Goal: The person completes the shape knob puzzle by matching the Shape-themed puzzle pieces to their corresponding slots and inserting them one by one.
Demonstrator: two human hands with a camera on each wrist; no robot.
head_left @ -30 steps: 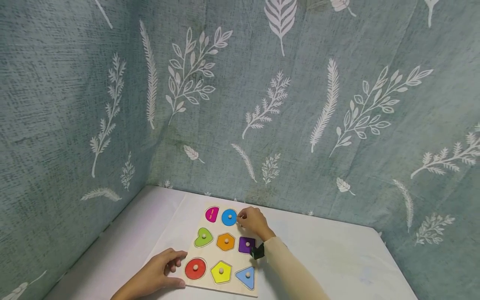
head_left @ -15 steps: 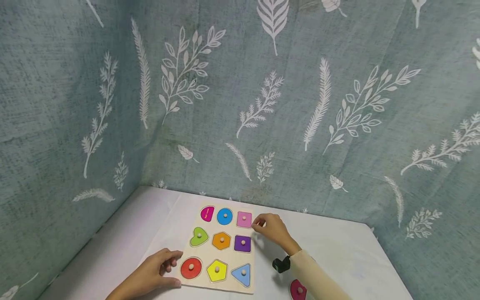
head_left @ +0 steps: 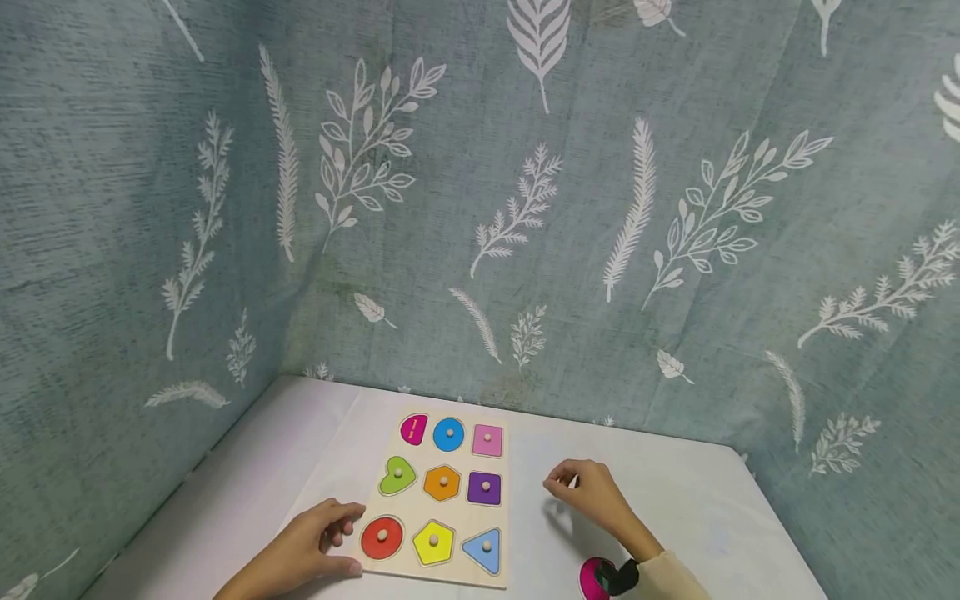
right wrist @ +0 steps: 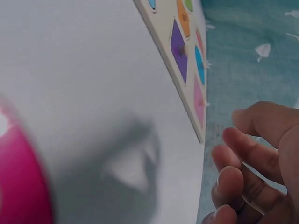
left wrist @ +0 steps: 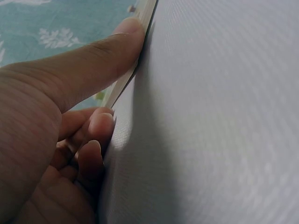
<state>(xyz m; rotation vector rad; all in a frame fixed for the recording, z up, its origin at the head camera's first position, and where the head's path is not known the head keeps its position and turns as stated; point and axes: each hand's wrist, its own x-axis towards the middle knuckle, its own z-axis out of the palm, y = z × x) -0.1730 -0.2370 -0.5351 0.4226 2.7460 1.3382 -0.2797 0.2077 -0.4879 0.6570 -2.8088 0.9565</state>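
Observation:
A wooden peg puzzle board (head_left: 459,512) lies flat on the table, with coloured knobbed shapes in its recesses. My left hand (head_left: 318,540) rests at the board's left edge near the red circle (head_left: 382,537); in the left wrist view the thumb (left wrist: 128,35) touches the board's side. To the right of the board, above the table, my right hand (head_left: 592,492) has loosely bent fingers and nothing between them. Under the right wrist lies a magenta knobbed piece (head_left: 592,581), partly hidden by the wrist strap. The magenta recess (head_left: 414,429) at the board's top left shows printed lettering and no knob.
A white cloth covers the table (head_left: 720,517). Behind and to the left stand blue-green fabric walls (head_left: 420,333) with white leaf prints. The pink square (head_left: 487,440), blue circle (head_left: 448,434) and purple square (head_left: 484,488) sit in the board.
My right hand has moved from the board's top right corner, down and to the right, uncovering the pink square. The left hand stays at the board's edge.

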